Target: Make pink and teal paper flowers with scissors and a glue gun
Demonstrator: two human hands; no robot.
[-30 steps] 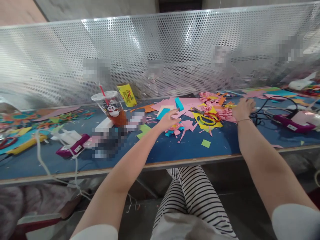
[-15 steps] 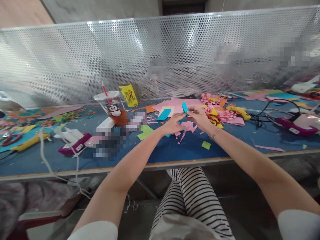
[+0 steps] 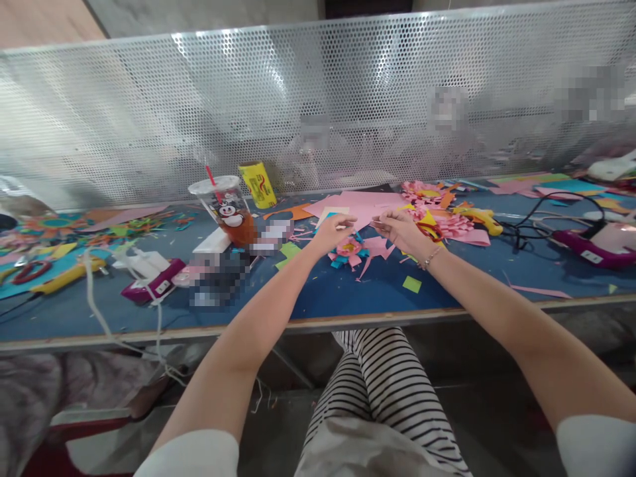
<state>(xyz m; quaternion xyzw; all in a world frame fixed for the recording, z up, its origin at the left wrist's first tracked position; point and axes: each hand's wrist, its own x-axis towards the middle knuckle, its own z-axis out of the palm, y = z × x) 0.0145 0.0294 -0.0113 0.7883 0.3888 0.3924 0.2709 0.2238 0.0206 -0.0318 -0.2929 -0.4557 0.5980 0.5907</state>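
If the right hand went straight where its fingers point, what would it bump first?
Probably the left hand: its fingertips face the right hand across a gap, though depth is hard to judge here.

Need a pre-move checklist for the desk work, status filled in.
1. Left grip and right grip apart: ok, gap between the fingertips.
2. Right grip's contents identified: cannot tell, too small at the fingertips.
3. Paper flower visible: ok, just below the left grip.
4. Scissors fully in view: not ok, right grip partly hides them.
5. Glue gun out of hand: ok, lying to the right.
6. Drink cup untouched: ok.
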